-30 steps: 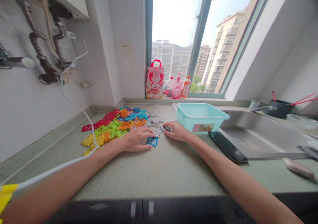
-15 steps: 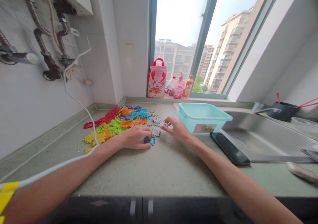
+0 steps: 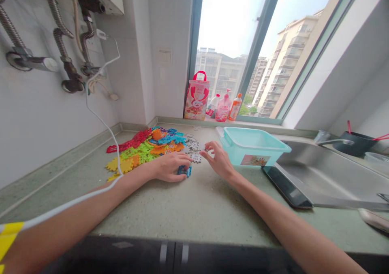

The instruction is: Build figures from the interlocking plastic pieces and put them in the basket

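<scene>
My left hand (image 3: 172, 166) rests on the counter, its thumb and fingers curled round blue toothed plastic tiles (image 3: 189, 171); the palm hides most of them. My right hand (image 3: 218, 160) is just to the right, palm turned inward. Its thumb and fingertips are bent round a small grey piece (image 3: 209, 149), mostly hidden by the fingers. Between the hands a grey toothed tile (image 3: 196, 158) lies flat. Behind it are more grey tiles (image 3: 192, 142), beside a heap of red, orange, blue and green tiles (image 3: 142, 149). Yellow tiles (image 3: 117, 164) lie at its near left.
A turquoise plastic basket (image 3: 255, 146) stands right of my right hand, with a black phone (image 3: 287, 189) and a steel sink (image 3: 322, 177) beyond. A white cable (image 3: 106, 126) runs down across my left forearm. Bottles (image 3: 224, 109) and a pink package (image 3: 197, 100) stand at the window.
The view has shifted, so the scene sits slightly farther right. My right hand has drawn back a little from the grey tiles. My left hand stays on the blue tiles.
</scene>
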Available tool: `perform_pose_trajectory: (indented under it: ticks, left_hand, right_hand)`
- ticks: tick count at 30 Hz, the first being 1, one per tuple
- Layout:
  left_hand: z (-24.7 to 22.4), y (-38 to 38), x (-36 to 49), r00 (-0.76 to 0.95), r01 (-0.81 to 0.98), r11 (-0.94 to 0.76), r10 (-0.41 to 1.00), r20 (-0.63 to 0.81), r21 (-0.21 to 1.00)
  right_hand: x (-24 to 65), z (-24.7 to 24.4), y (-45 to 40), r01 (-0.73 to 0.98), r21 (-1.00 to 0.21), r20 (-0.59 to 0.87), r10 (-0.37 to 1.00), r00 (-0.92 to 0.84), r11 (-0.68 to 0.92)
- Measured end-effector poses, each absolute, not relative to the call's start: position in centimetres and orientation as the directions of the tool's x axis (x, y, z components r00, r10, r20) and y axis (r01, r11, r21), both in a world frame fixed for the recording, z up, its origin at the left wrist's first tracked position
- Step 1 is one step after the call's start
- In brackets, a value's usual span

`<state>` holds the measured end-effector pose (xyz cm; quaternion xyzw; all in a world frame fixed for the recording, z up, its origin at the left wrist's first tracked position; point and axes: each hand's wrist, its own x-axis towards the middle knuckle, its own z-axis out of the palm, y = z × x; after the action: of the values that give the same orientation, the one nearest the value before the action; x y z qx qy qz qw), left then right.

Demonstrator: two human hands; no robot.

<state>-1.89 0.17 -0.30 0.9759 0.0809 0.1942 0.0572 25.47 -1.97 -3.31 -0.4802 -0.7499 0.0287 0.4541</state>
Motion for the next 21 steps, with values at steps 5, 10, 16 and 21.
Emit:
perform_pose_trajectory:
  ticks: [5, 10, 16, 21]
  left_hand:
    - [-0.1, 0.1, -1.7, 0.911, 0.112, -0.980, 0.167, 0.377, 0.163]
    - [-0.1, -0.1, -1.4, 0.919, 0.122, -0.983, 0.164, 0.358, 0.137]
    - [-0.5, 0.3, -1.8, 0.907, 0.179, -0.960, 0.245, 0.343, 0.213]
    - [-1.0, 1.3, -2.3, 0.873, 0.285, -0.929, 0.353, 0.338, 0.235]
  right_hand:
    - [25.3, -3.7, -1.2, 0.694, -0.475, 0.688, 0.720, -0.091, 0.541]
    - [25.1, -4.3, -1.1, 0.757, -0.345, 0.532, 0.780, -0.329, 0.555]
    - [25.4, -4.6, -1.1, 0.746, -0.322, 0.482, 0.779, -0.401, 0.584]
    - [25.4, -4.4, -1.1, 0.752, -0.331, 0.474, 0.789, -0.390, 0.570]
